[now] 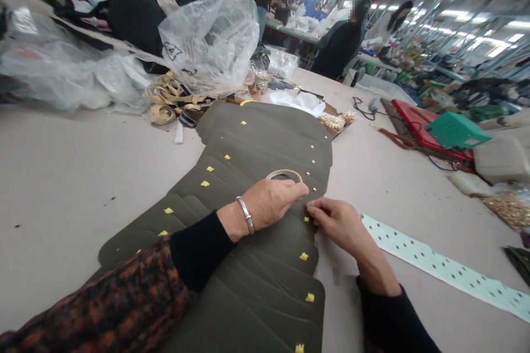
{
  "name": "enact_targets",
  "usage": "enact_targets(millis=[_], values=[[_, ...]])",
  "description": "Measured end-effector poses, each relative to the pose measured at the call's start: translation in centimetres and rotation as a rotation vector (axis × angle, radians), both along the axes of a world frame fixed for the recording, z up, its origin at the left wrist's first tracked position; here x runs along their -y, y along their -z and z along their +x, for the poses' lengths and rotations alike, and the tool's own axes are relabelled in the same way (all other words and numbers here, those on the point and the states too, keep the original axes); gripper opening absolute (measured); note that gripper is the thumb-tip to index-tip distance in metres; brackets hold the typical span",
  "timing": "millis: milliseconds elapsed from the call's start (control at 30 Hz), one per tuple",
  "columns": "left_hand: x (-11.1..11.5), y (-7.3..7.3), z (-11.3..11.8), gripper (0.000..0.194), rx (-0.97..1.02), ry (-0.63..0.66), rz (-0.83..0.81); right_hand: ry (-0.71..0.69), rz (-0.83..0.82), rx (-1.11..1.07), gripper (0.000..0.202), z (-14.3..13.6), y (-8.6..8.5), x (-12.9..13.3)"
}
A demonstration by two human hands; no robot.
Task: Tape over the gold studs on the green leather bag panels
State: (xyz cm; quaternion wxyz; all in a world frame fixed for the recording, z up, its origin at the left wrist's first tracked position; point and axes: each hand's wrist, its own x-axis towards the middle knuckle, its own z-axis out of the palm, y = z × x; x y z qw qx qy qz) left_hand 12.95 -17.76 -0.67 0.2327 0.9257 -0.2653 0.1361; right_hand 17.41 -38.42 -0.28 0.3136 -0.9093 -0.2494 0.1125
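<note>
Overlapping dark green panels [256, 270] run up the table, several carrying small yellow pieces [303, 256] and, at the upper right edge, small metal studs [313, 161]. Over the panels lies my left hand [271, 204], a silver bangle on its wrist, its fingers closed beside a roll of yellow tape [285, 172]. Whether they grip the roll is unclear. My right hand [337, 223] is pinched at the panels' right edge, close to a yellow piece; what sits between its fingertips is too small to make out.
A mint strip with dark dots [439, 262] lies at right. Behind the panels are a clear plastic bag [213, 38], coiled beige straps [163, 105] and a box of gold parts [337, 121]. A green box [457, 129] rests on red material. A seated person [342, 44] is farther back.
</note>
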Motion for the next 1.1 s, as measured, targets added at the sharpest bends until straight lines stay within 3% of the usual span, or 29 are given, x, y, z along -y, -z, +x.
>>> enact_targets(millis=[100,167,433,700,1100], values=[[0.2,0.3,-0.1,0.036,0.049,0.037,-0.070,0.067,0.315,0.061,0.024,-0.1,0.1,0.0],[0.4,0.4,-0.1,0.046,0.062,0.040,-0.075,0.011,0.378,0.164,0.022,-0.4,0.0,-0.3],[0.7,0.5,-0.3,0.043,0.053,-0.005,-0.099,-0.149,0.213,0.509,0.017,-1.4,-0.1,-1.7],[0.8,0.0,-0.5,0.031,-0.021,0.029,-0.101,-0.071,0.191,0.599,0.012,-1.4,0.5,-2.0],[1.1,0.2,-0.3,0.007,-0.031,-0.067,-0.036,-0.029,0.158,0.756,0.010,-1.6,1.2,-2.2]])
